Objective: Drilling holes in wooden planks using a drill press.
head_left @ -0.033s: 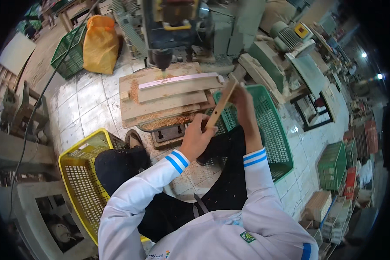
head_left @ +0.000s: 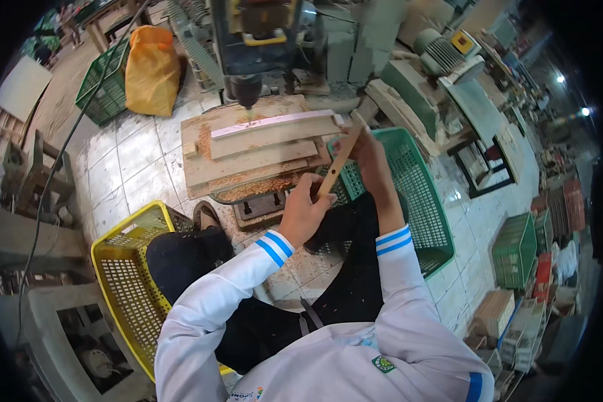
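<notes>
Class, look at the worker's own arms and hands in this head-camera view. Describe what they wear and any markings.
Both arms wear long white sleeves, each ending in a cuff with blue bands near the wrist. The left hand and the right hand are bare, with no gloves. No watch or ring can be made out. A small green and yellow badge sits on the shirt's chest.

The tiled floor (head_left: 124, 167) carries a yellow basket (head_left: 124, 268) near left, a green basket (head_left: 422, 194) right, and an orange sack (head_left: 152, 69) far left.
</notes>
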{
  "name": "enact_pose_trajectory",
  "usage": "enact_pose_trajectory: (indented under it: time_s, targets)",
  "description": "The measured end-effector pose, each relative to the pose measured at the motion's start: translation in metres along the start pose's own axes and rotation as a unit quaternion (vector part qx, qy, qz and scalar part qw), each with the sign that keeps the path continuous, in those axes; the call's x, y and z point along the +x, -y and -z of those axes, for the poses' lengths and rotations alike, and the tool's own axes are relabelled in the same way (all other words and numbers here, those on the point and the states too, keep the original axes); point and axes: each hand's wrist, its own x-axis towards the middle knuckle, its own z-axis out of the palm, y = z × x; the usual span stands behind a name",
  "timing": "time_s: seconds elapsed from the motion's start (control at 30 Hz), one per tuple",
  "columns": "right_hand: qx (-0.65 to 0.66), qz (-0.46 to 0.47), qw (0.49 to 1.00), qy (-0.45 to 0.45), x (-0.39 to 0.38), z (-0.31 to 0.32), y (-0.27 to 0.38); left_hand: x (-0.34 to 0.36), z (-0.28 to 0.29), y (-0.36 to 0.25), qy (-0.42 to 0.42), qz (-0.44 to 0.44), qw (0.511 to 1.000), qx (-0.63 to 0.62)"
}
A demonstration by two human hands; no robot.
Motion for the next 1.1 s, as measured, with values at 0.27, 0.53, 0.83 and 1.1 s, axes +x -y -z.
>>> enact_pose_trajectory:
  time_s: [0.27, 0.53, 0.83, 1.1]
  targets:
    - [-0.010, -0.009, 0.993, 0.121, -0.010, -0.014, 0.009, -0.001, -0.007, 0.007, -0.012, 0.013, 1.000, 0.022]
    - [0.004, -0.015, 0.991, 0.135, -0.008, -0.011, 0.006, 0.000, -0.007, 0.006, 0.008, 0.035, 0.999, 0.026]
    - [0.004, -0.017, 0.993, 0.118, -0.008, -0.007, 0.004, 0.005, 0.004, -0.001, 0.075, 0.089, 0.988, -0.104]
    - [0.048, -0.033, 0.992, 0.113, -0.006, -0.003, 0.002, 0.005, 0.009, -0.007, 0.123, 0.145, 0.953, -0.234]
